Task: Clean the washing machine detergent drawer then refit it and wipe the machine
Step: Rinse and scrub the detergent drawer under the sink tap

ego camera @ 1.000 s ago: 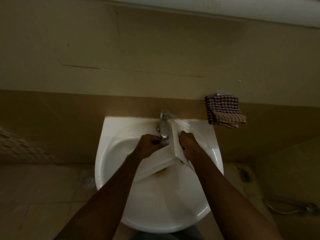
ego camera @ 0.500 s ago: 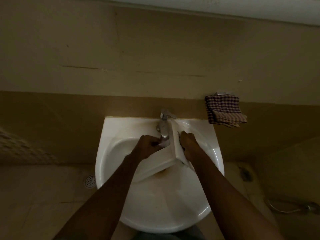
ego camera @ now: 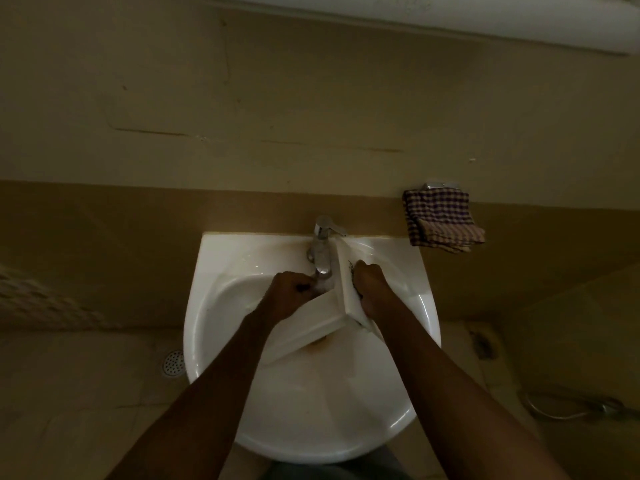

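Dim bathroom, tiled wall behind, floor drain at far left. A white washbasin is fixed to the wall.

1. Left hand: the fingers are curled, knuckles up, over the long body of the detergent drawer, directly below the spout. It cannot be determined whether they grip the drawer wall or a small tool.
2. Tap: a pale, foamy patch under the spout suggests running water.
3. Detergent drawer: it is held above the bowl, body slanting down to the left, front panel upright at the right end.
4. Right hand: it is curled round the front panel and holds it. A dark patch at the fingers may be bristles or a marking; this cannot be resolved.
5. A checked cloth hangs on the wall to the right of the basin, untouched. A hose lies on the floor at far right.

Change over the last second: minimal. Both hands and the drawer have kept their positions under the tap, and only the view has shifted slightly.

Judgement: the rinse-and-scrub step is under way. Refitting the drawer and wiping the machine are not yet done.
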